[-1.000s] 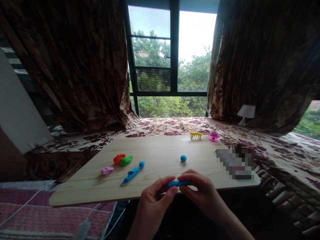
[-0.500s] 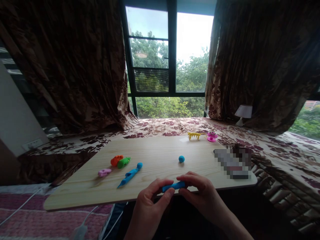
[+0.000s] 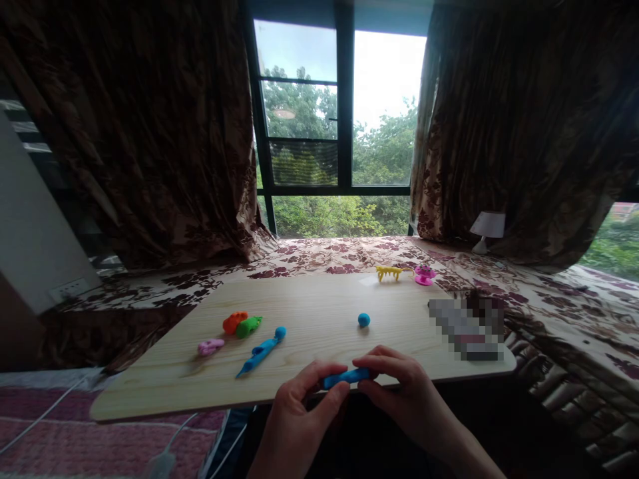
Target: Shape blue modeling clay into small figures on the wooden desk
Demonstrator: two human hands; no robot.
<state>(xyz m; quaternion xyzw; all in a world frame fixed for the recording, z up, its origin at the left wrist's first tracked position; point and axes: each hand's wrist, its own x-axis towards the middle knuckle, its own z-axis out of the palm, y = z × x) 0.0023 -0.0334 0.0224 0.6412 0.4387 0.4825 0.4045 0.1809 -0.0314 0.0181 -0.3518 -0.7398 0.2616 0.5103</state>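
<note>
A short blue roll of modelling clay (image 3: 345,378) is held level between my hands, at the near edge of the wooden table (image 3: 200,392). My left hand (image 3: 312,399) pinches its left end between thumb and fingers. On its right end, my right hand (image 3: 394,379) grips with fingertips and thumb. Beyond them a blue clay ball (image 3: 364,320) rests on the tabletop. To the left lies a longer blue clay piece (image 3: 261,354) with a tapered near end and a small ball at its far end.
Orange clay (image 3: 234,322), green clay (image 3: 249,326) and pink clay (image 3: 210,346) lie at the table's left. A yellow legged figure (image 3: 389,273) and a magenta piece (image 3: 425,275) stand at the far right. A pixelated object (image 3: 466,329) lies at the right edge.
My hands keep hold of the blue clay roll in nearly the same place. The whole view has shifted slightly; the things on the table lie as before.
</note>
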